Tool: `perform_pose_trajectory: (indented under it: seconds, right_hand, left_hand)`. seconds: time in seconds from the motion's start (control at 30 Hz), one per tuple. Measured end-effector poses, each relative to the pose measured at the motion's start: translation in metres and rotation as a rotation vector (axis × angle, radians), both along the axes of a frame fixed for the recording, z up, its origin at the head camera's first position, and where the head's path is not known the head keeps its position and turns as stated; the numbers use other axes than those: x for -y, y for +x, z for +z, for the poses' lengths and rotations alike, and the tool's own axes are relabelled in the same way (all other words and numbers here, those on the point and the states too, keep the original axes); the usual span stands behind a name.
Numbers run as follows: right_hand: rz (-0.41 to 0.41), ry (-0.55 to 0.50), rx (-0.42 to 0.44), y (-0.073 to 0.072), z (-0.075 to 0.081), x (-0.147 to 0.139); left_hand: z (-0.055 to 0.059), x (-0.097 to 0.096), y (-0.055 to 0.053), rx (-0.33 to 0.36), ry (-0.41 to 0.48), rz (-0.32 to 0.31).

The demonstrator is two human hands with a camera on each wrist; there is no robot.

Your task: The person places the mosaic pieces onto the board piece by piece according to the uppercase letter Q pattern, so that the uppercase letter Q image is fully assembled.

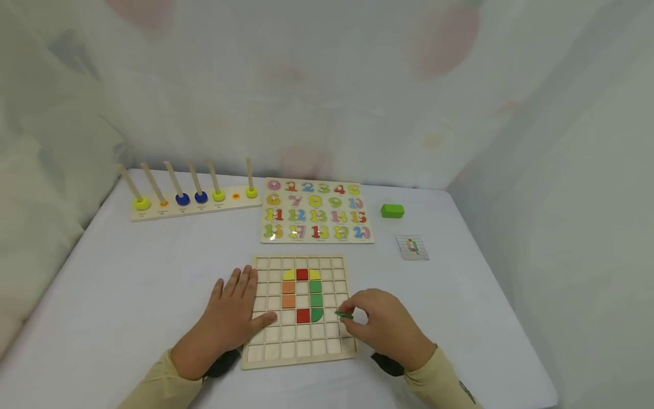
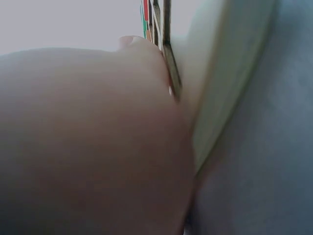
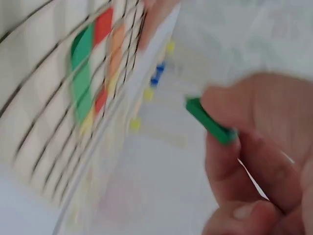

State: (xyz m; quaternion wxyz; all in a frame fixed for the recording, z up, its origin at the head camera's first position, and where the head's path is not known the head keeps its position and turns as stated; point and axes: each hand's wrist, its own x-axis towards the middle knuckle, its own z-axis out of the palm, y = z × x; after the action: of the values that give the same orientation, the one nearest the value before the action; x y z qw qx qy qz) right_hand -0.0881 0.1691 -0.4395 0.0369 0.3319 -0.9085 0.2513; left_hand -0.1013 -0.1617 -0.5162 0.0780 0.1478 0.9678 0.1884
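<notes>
A wooden grid board [image 1: 281, 352] lies at the front of the table. Red, yellow, orange and green tiles [image 1: 316, 300] sit in its cells as a ring. My left hand [image 1: 227, 315] rests flat along the board's left edge, its fingers straight and its thumb over the grid. Above the right side of the board, my right hand [image 1: 380, 324] pinches a small green tile [image 3: 210, 121] between thumb and fingers. The right wrist view shows that tile edge-on, so its full outline is hidden. In the left wrist view the hand covers most of the board.
Behind the board lies a number puzzle [image 1: 317, 210]. A peg stand [image 1: 196, 209] with yellow, blue and orange rings is at the back left. To the right are a green block [image 1: 392, 211] and a picture card [image 1: 413, 247] showing a tile pattern.
</notes>
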Motion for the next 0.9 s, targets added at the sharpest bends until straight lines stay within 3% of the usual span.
perform_pose_trajectory:
  seconds: [0.17, 0.33, 0.47, 0.63, 0.9]
  right_hand:
    - [0.074, 0.064, -0.016, -0.009, -0.015, 0.06]
    - [0.037, 0.189, -0.064, -0.013, -0.034, 0.093]
    - [0.034, 0.23, -0.04, -0.013, -0.037, 0.097]
    - [0.113, 0.298, -0.032, -0.012, -0.036, 0.096]
    - [0.229, 0.432, -0.182, -0.01, -0.034, 0.088]
  left_hand:
    - [-0.005, 0.002, 0.002, -0.032, 0.019, 0.001]
    - [-0.006, 0.002, 0.003, -0.056, 0.03, -0.005]
    - [-0.005, -0.001, 0.001, -0.058, 0.01, -0.005]
    - [-0.002, -0.005, 0.0, -0.058, -0.029, -0.005]
    - [0.009, -0.004, 0.002, 0.002, -0.07, 0.013]
